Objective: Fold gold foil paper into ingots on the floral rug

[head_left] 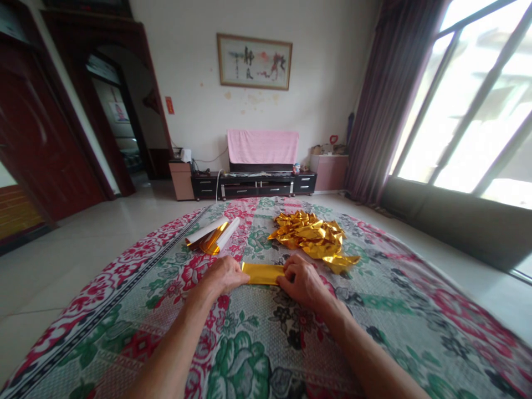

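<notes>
I sat or stood before a broad surface covered with a patterned cloth [239, 360], grey-white with green, pink and black flowers, its far edge curving in front of the pale tiled floor [95, 238]. Beyond it, a framed picture [254, 61] hung on the white wall [178, 55], above some brownish stains. To the right, a purple curtain [386, 100] stood drawn beside a bright window [465, 116]; to the left were a dark red door [45, 122] and an open doorway leading to another room.

Against the wall stood a low black stand [260, 189] with drawers, all pushed in, and on it something draped in a pink towel [262, 147]. A small figurine [296, 168] stood near its right end. The cabinet [332, 174] to the right carried a red heart-shaped thing [333, 139] among other small items; the cabinet [180, 183] to the left bore a white box [186, 155].

On the cloth, a flat gold strip [262, 274] lay between my 2 hands. My left hand [225, 275] pinched its left end and my right hand [301, 280], fingers curled, gripped the other. Beyond my right hand lay a heap of crumpled gold foil [311, 235]; beyond my left, a loosely rolled sheet [228, 234], white and gold.
</notes>
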The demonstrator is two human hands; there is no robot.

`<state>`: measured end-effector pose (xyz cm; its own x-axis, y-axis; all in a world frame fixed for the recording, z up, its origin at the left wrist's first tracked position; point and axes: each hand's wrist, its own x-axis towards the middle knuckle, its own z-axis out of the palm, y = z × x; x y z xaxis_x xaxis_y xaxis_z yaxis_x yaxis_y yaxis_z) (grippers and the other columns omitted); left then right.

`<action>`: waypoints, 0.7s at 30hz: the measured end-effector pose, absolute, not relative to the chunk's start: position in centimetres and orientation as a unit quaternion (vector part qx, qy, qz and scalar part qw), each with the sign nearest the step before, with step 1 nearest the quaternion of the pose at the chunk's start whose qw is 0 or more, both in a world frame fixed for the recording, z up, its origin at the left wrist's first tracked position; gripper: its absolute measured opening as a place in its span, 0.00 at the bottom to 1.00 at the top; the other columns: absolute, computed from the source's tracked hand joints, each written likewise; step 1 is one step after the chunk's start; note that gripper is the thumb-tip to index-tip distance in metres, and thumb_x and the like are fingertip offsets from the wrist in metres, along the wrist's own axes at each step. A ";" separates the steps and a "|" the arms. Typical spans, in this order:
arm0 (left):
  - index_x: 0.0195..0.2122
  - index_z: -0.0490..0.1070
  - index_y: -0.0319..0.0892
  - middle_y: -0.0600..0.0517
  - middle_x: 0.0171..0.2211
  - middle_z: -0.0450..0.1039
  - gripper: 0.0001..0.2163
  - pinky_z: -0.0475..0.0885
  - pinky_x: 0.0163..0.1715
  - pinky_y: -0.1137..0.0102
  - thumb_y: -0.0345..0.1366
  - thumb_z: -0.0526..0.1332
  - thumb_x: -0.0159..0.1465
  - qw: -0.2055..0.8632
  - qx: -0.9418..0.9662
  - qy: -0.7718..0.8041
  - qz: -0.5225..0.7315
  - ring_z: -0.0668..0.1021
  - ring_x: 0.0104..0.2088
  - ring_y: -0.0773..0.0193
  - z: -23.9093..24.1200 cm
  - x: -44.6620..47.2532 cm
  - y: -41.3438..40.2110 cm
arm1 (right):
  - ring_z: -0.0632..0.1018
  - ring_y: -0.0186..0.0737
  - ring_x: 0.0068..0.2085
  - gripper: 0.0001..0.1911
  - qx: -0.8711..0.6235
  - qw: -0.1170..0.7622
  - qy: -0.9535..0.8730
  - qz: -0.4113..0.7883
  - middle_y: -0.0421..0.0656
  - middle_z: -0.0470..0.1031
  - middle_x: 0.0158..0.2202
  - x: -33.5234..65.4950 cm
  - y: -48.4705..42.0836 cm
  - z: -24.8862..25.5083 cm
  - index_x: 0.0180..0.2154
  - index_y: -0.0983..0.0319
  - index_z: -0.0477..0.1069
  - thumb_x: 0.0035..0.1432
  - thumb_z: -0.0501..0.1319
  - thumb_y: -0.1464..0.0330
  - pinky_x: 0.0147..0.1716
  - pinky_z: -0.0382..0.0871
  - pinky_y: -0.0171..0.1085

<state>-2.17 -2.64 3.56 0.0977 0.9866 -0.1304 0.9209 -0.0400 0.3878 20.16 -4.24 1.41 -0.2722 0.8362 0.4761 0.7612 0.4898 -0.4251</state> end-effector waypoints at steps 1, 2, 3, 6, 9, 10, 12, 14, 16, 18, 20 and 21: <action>0.21 0.73 0.38 0.55 0.13 0.57 0.13 0.54 0.19 0.74 0.43 0.57 0.49 0.188 0.714 0.670 0.084 0.64 0.18 0.69 3.8 -2.0 -2.7 | 0.69 0.30 0.27 0.11 -0.502 0.334 -0.796 0.058 0.41 0.69 0.29 20.2 -4.2 1.5 0.16 0.64 0.65 0.46 0.60 0.71 0.28 0.62 0.30; 0.21 0.74 0.38 0.55 0.13 0.57 0.13 0.54 0.19 0.73 0.43 0.57 0.49 0.185 0.712 0.672 0.080 0.64 0.18 0.69 4.0 -1.9 -2.8 | 0.69 0.30 0.27 0.11 -0.500 0.334 -0.797 0.059 0.42 0.70 0.29 20.2 -4.2 1.5 0.16 0.64 0.65 0.46 0.61 0.71 0.29 0.62 0.30; 0.21 0.74 0.38 0.55 0.13 0.57 0.13 0.54 0.19 0.73 0.43 0.58 0.49 0.184 0.712 0.673 0.077 0.64 0.19 0.69 4.2 -1.8 -2.9 | 0.69 0.30 0.27 0.11 -0.496 0.334 -0.799 0.062 0.42 0.70 0.29 20.2 -4.2 1.5 0.15 0.64 0.64 0.46 0.61 0.71 0.29 0.62 0.30; 0.21 0.74 0.39 0.55 0.13 0.58 0.12 0.55 0.19 0.73 0.43 0.58 0.49 0.187 0.714 0.671 0.070 0.65 0.19 0.68 4.8 -1.6 -3.1 | 0.70 0.31 0.28 0.12 -0.487 0.334 -0.804 0.073 0.42 0.70 0.29 20.3 -4.2 1.5 0.15 0.64 0.65 0.47 0.61 0.70 0.30 0.63 0.31; 0.20 0.73 0.39 0.56 0.13 0.57 0.12 0.55 0.19 0.74 0.43 0.57 0.49 0.191 0.713 0.671 0.071 0.64 0.18 0.69 4.8 -1.7 -3.2 | 0.70 0.31 0.28 0.12 -0.479 0.332 -0.808 0.084 0.42 0.71 0.30 20.6 -3.9 1.4 0.16 0.64 0.67 0.48 0.61 0.69 0.30 0.63 0.31; 0.20 0.73 0.39 0.56 0.13 0.56 0.13 0.54 0.19 0.74 0.43 0.57 0.49 0.192 0.713 0.670 0.072 0.64 0.18 0.69 4.7 -1.7 -3.2 | 0.70 0.31 0.28 0.12 -0.477 0.331 -0.810 0.087 0.42 0.71 0.30 20.8 -3.8 1.4 0.16 0.64 0.68 0.48 0.61 0.69 0.30 0.63 0.31; 0.20 0.73 0.39 0.57 0.13 0.55 0.12 0.53 0.18 0.74 0.43 0.57 0.49 0.193 0.715 0.667 0.076 0.63 0.18 0.71 4.5 -1.8 -3.1 | 0.70 0.30 0.28 0.12 -0.474 0.322 -0.814 0.093 0.42 0.71 0.31 21.0 -3.7 1.5 0.17 0.64 0.69 0.49 0.61 0.68 0.30 0.63 0.31; 0.19 0.73 0.39 0.57 0.13 0.54 0.12 0.52 0.18 0.75 0.43 0.57 0.48 0.193 0.718 0.664 0.081 0.62 0.17 0.71 4.3 -1.9 -3.0 | 0.70 0.30 0.29 0.11 -0.466 0.312 -0.822 0.103 0.41 0.71 0.32 21.3 -3.5 1.6 0.18 0.63 0.71 0.50 0.60 0.67 0.30 0.63 0.31; 0.18 0.72 0.39 0.57 0.13 0.53 0.12 0.52 0.17 0.75 0.42 0.57 0.48 0.191 0.720 0.661 0.086 0.61 0.17 0.72 4.1 -1.9 -2.9 | 0.71 0.29 0.29 0.11 -0.454 0.309 -0.829 0.111 0.41 0.71 0.33 21.6 -3.5 1.7 0.20 0.63 0.73 0.51 0.59 0.67 0.30 0.63 0.30; 0.18 0.72 0.38 0.57 0.13 0.53 0.12 0.52 0.17 0.75 0.42 0.57 0.48 0.188 0.722 0.660 0.089 0.61 0.17 0.72 3.9 -2.0 -2.9 | 0.71 0.30 0.30 0.11 -0.447 0.310 -0.831 0.114 0.41 0.72 0.33 21.7 -3.4 1.7 0.21 0.62 0.73 0.52 0.59 0.67 0.30 0.63 0.30; 0.18 0.72 0.38 0.57 0.13 0.53 0.13 0.52 0.18 0.75 0.43 0.57 0.48 0.188 0.725 0.657 0.087 0.60 0.17 0.73 3.8 -2.0 -2.8 | 0.71 0.30 0.30 0.11 -0.449 0.310 -0.831 0.111 0.41 0.72 0.32 21.7 -3.4 1.7 0.20 0.62 0.73 0.52 0.59 0.67 0.30 0.63 0.31; 0.18 0.71 0.38 0.57 0.13 0.54 0.13 0.52 0.18 0.75 0.43 0.57 0.48 0.189 0.726 0.655 0.086 0.61 0.17 0.73 3.8 -2.1 -2.8 | 0.71 0.30 0.30 0.11 -0.451 0.308 -0.830 0.109 0.41 0.72 0.32 21.6 -3.4 1.7 0.20 0.62 0.73 0.51 0.59 0.68 0.30 0.63 0.31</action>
